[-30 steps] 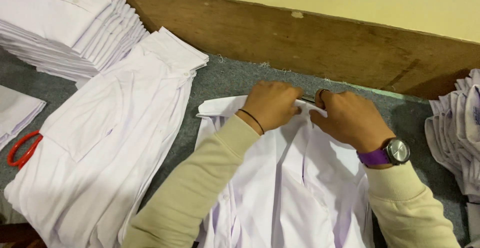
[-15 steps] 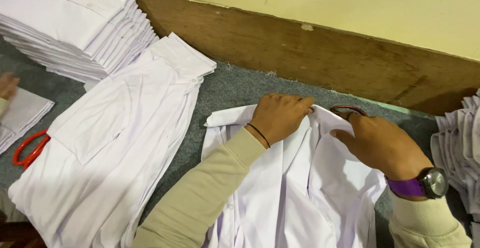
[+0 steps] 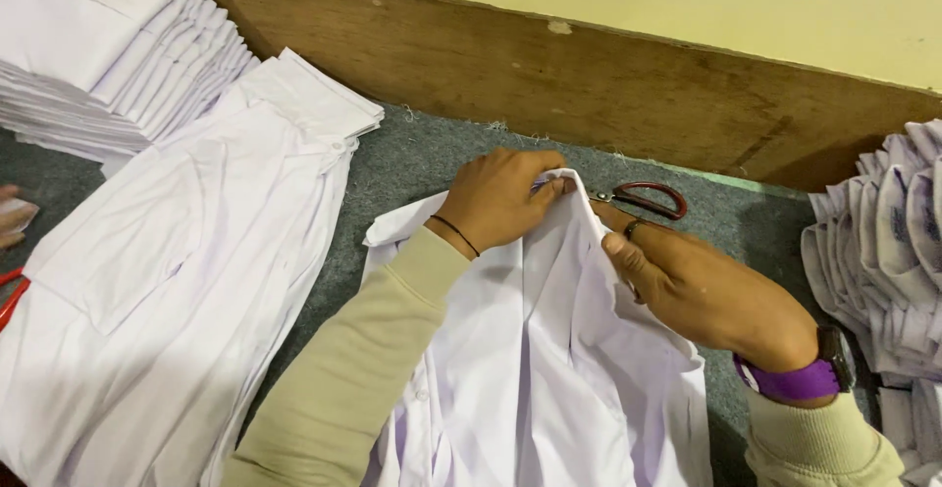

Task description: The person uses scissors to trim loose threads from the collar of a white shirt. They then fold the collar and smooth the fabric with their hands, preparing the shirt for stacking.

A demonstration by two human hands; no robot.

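Note:
A white shirt lies spread on the grey work surface in front of me. My left hand pinches the shirt's collar at its top edge, fingers closed on the cloth. My right hand grips the same collar from the right side, thumb on the fabric; a purple wristwatch sits on that wrist. Red-handled scissors lie on the surface just beyond my right fingers, partly hidden by them.
A pile of flat white shirts lies to the left, a taller folded stack at the far left corner. White folded pieces are heaped at the right. A wooden board backs the surface. Another person's fingers show at the left edge.
Both hands have lifted the collar's top edge and shifted right. My right hand has pulled back along the collar, and the scissors behind it now show more.

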